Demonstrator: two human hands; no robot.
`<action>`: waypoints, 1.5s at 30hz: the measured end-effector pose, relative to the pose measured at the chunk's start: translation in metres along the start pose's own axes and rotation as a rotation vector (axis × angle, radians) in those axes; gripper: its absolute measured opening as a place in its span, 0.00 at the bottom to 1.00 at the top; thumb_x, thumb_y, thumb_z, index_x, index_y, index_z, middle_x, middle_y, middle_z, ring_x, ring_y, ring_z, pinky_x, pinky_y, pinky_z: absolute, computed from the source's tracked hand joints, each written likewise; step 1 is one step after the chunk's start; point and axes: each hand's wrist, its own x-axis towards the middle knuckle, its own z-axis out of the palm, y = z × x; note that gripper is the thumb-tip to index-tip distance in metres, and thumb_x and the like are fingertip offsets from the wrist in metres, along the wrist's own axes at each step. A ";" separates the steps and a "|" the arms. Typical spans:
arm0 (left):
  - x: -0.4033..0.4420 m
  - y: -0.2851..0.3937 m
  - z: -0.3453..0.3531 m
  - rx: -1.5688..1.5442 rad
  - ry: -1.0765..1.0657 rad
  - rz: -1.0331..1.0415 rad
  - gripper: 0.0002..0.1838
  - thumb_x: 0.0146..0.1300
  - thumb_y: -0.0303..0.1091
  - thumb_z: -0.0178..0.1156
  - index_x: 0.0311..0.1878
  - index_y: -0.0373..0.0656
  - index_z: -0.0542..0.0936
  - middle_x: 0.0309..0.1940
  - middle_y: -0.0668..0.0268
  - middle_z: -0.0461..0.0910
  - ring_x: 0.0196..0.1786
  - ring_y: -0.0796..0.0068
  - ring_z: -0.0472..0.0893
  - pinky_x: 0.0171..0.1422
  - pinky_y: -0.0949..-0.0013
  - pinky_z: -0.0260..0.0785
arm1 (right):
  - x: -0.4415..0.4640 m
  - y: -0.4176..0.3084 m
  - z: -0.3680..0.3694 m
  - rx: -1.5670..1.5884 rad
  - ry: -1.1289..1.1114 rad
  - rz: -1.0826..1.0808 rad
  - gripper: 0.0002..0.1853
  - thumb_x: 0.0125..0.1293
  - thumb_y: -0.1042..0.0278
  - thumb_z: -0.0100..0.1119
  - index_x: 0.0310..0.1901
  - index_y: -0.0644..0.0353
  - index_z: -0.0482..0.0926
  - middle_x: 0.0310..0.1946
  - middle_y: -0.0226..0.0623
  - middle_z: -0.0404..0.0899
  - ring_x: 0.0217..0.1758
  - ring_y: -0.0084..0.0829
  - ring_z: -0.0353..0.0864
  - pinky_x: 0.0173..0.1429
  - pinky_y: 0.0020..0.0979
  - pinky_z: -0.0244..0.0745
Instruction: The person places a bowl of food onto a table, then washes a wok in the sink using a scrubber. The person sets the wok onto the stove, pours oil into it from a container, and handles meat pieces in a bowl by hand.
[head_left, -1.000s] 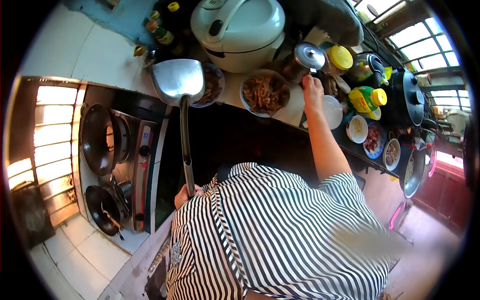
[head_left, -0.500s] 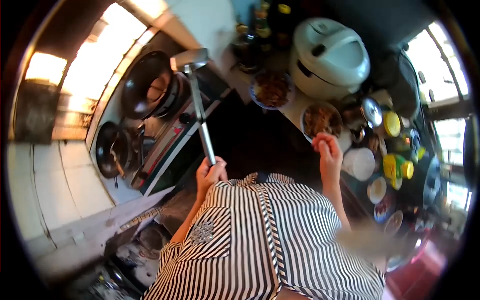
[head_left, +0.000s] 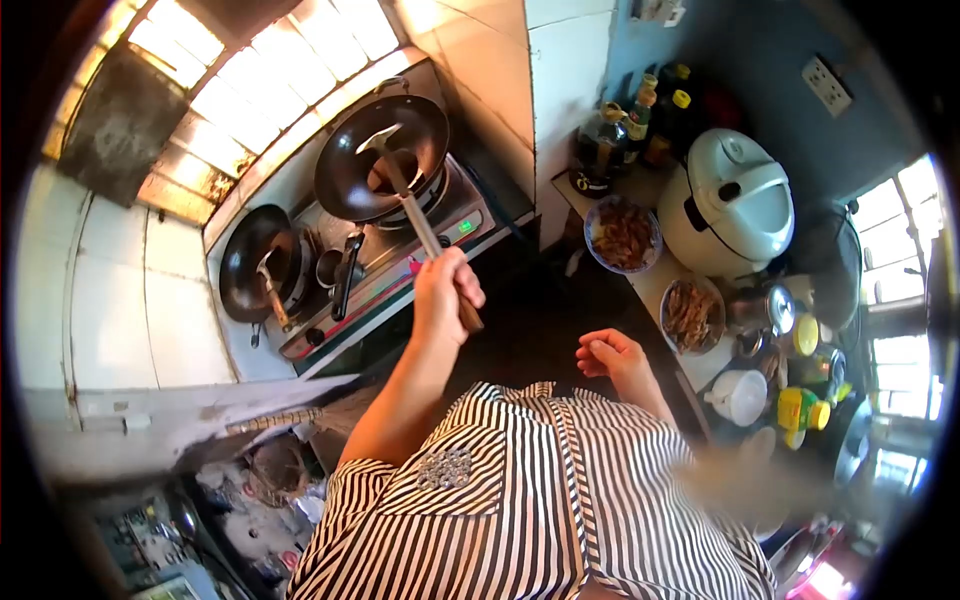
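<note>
My left hand (head_left: pixel 445 293) is wrapped round the handle of a long metal spatula (head_left: pixel 415 215). The spatula's blade is over the upper wok (head_left: pixel 365 180), which sits on the stove (head_left: pixel 440 250); whether the blade touches the wok I cannot tell. In front of my striped shirt is my right hand (head_left: pixel 618 362), fingers loosely curled and apart, with nothing in it. Nearest to it on the counter stands a bowl of brown food strips (head_left: pixel 690 312). A second wok (head_left: pixel 262 265), with another spatula inside, rests at the stove's left end.
On the right counter are a plate of brown food (head_left: pixel 624 235), a white rice cooker (head_left: pixel 730 205), several dark bottles, a metal pot (head_left: pixel 765 308), a white tub (head_left: pixel 738 396) and a yellow-capped green bottle (head_left: pixel 802 409). A black-handled pan (head_left: pixel 345 275) is on the stove.
My view has turned toward the stove. The spatula in my left hand has gone from in front of me to over the upper wok. My right hand has left the metal pot and come back near my body.
</note>
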 end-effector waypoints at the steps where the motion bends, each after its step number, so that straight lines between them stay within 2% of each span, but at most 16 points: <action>1: 0.014 0.013 -0.010 0.000 -0.016 -0.031 0.09 0.63 0.34 0.54 0.27 0.50 0.68 0.14 0.75 0.62 0.15 0.81 0.63 0.16 0.75 0.57 | -0.005 0.004 0.004 0.046 0.089 0.030 0.11 0.69 0.66 0.49 0.47 0.61 0.76 0.36 0.32 0.79 0.37 0.23 0.79 0.43 0.24 0.74; 3: 0.042 0.026 -0.027 0.175 0.023 0.009 0.14 0.61 0.34 0.55 0.20 0.48 0.67 0.13 0.72 0.64 0.14 0.79 0.66 0.16 0.74 0.59 | -0.011 0.009 0.005 0.137 0.179 -0.023 0.11 0.68 0.65 0.50 0.45 0.60 0.77 0.34 0.32 0.79 0.35 0.22 0.78 0.41 0.24 0.75; 5: 0.074 0.039 -0.047 0.121 -0.132 -0.090 0.16 0.60 0.35 0.54 0.18 0.53 0.62 0.11 0.76 0.53 0.11 0.81 0.54 0.15 0.76 0.47 | -0.019 0.008 0.010 0.257 0.273 -0.038 0.10 0.67 0.64 0.52 0.44 0.58 0.78 0.34 0.31 0.80 0.34 0.21 0.78 0.41 0.24 0.75; 8: 0.093 0.068 -0.057 0.161 0.106 -0.186 0.19 0.59 0.33 0.56 0.16 0.53 0.59 0.11 0.77 0.53 0.13 0.84 0.52 0.18 0.76 0.42 | -0.033 0.014 0.030 0.387 0.427 -0.064 0.10 0.67 0.65 0.51 0.42 0.59 0.78 0.34 0.31 0.80 0.35 0.22 0.79 0.41 0.24 0.75; 11: 0.132 0.097 -0.094 0.034 0.174 -0.202 0.07 0.58 0.31 0.59 0.30 0.44 0.71 0.15 0.75 0.65 0.17 0.82 0.67 0.19 0.81 0.64 | -0.052 0.031 0.053 0.499 0.595 -0.079 0.09 0.66 0.67 0.50 0.41 0.60 0.77 0.32 0.32 0.79 0.34 0.23 0.79 0.39 0.25 0.75; 19: 0.127 0.093 -0.100 0.162 0.052 -0.011 0.10 0.65 0.36 0.56 0.34 0.37 0.75 0.20 0.72 0.70 0.22 0.81 0.70 0.30 0.79 0.68 | -0.112 0.121 0.007 0.821 0.963 -0.071 0.08 0.66 0.67 0.51 0.42 0.58 0.77 0.32 0.33 0.80 0.31 0.25 0.80 0.34 0.29 0.77; 22: 0.128 0.095 -0.113 0.037 0.011 0.001 0.19 0.68 0.42 0.52 0.40 0.31 0.75 0.23 0.64 0.73 0.25 0.76 0.72 0.31 0.76 0.69 | -0.132 0.162 -0.028 1.078 1.153 -0.118 0.06 0.65 0.67 0.53 0.41 0.57 0.76 0.30 0.33 0.79 0.27 0.26 0.79 0.32 0.31 0.77; 24: 0.128 0.091 -0.122 0.002 0.056 0.060 0.36 0.70 0.57 0.34 0.45 0.26 0.75 0.34 0.53 0.79 0.33 0.64 0.76 0.41 0.64 0.73 | -0.149 0.184 -0.053 1.155 1.292 -0.151 0.06 0.65 0.66 0.53 0.40 0.57 0.75 0.30 0.33 0.78 0.27 0.26 0.78 0.32 0.31 0.77; 27: 0.149 0.096 -0.159 -0.491 0.400 -0.401 0.35 0.68 0.58 0.36 0.39 0.28 0.74 0.35 0.52 0.79 0.33 0.62 0.76 0.42 0.62 0.74 | -0.187 0.216 -0.098 1.169 1.499 -0.199 0.08 0.66 0.64 0.51 0.42 0.56 0.73 0.29 0.32 0.75 0.29 0.27 0.77 0.29 0.30 0.77; 29: 0.131 0.031 -0.196 0.104 0.172 -0.025 0.27 0.67 0.51 0.42 0.36 0.31 0.73 0.31 0.56 0.77 0.33 0.63 0.75 0.42 0.63 0.73 | -0.214 0.240 -0.134 1.190 1.659 -0.285 0.07 0.65 0.64 0.51 0.41 0.56 0.74 0.30 0.33 0.74 0.29 0.28 0.76 0.31 0.32 0.77; 30: 0.131 0.014 -0.214 0.555 -0.297 -0.018 0.17 0.66 0.44 0.48 0.37 0.36 0.72 0.28 0.61 0.74 0.33 0.67 0.75 0.41 0.66 0.72 | -0.231 0.254 -0.155 1.200 1.711 -0.313 0.07 0.65 0.64 0.51 0.40 0.56 0.73 0.30 0.33 0.74 0.29 0.28 0.76 0.31 0.33 0.77; 31: 0.134 -0.005 -0.228 0.566 -0.304 -0.014 0.17 0.66 0.44 0.48 0.37 0.36 0.72 0.28 0.61 0.74 0.33 0.67 0.75 0.41 0.66 0.72 | -0.249 0.271 -0.177 1.213 1.762 -0.340 0.07 0.65 0.64 0.50 0.39 0.57 0.72 0.30 0.33 0.73 0.29 0.28 0.76 0.30 0.33 0.78; 35: 0.002 -0.125 -0.078 0.734 -0.155 -0.626 0.11 0.66 0.41 0.53 0.43 0.44 0.74 0.28 0.67 0.74 0.30 0.76 0.73 0.39 0.68 0.72 | -0.323 0.320 -0.268 1.070 1.933 -0.344 0.16 0.69 0.56 0.47 0.50 0.59 0.65 0.35 0.36 0.70 0.31 0.30 0.75 0.30 0.33 0.80; 37: -0.108 -0.178 0.018 0.823 -0.090 -0.650 0.12 0.68 0.39 0.52 0.47 0.42 0.73 0.29 0.68 0.76 0.30 0.77 0.75 0.39 0.68 0.73 | -0.351 0.329 -0.305 0.999 1.929 -0.309 0.18 0.69 0.56 0.48 0.52 0.60 0.65 0.35 0.37 0.70 0.31 0.31 0.76 0.30 0.33 0.80; 41: -0.209 -0.240 0.109 1.207 -0.639 -0.643 0.11 0.69 0.36 0.50 0.48 0.40 0.72 0.31 0.65 0.77 0.30 0.76 0.78 0.36 0.72 0.74 | -0.381 0.337 -0.354 1.007 1.772 -0.266 0.17 0.65 0.65 0.49 0.49 0.70 0.67 0.37 0.46 0.77 0.25 0.33 0.81 0.23 0.31 0.80; 45: -0.258 -0.278 0.149 1.344 -0.836 -0.554 0.09 0.69 0.33 0.49 0.47 0.40 0.73 0.31 0.65 0.77 0.30 0.78 0.77 0.37 0.74 0.73 | -0.389 0.344 -0.370 1.023 1.661 -0.128 0.15 0.59 0.76 0.43 0.46 0.71 0.70 0.31 0.44 0.78 0.23 0.34 0.81 0.22 0.32 0.80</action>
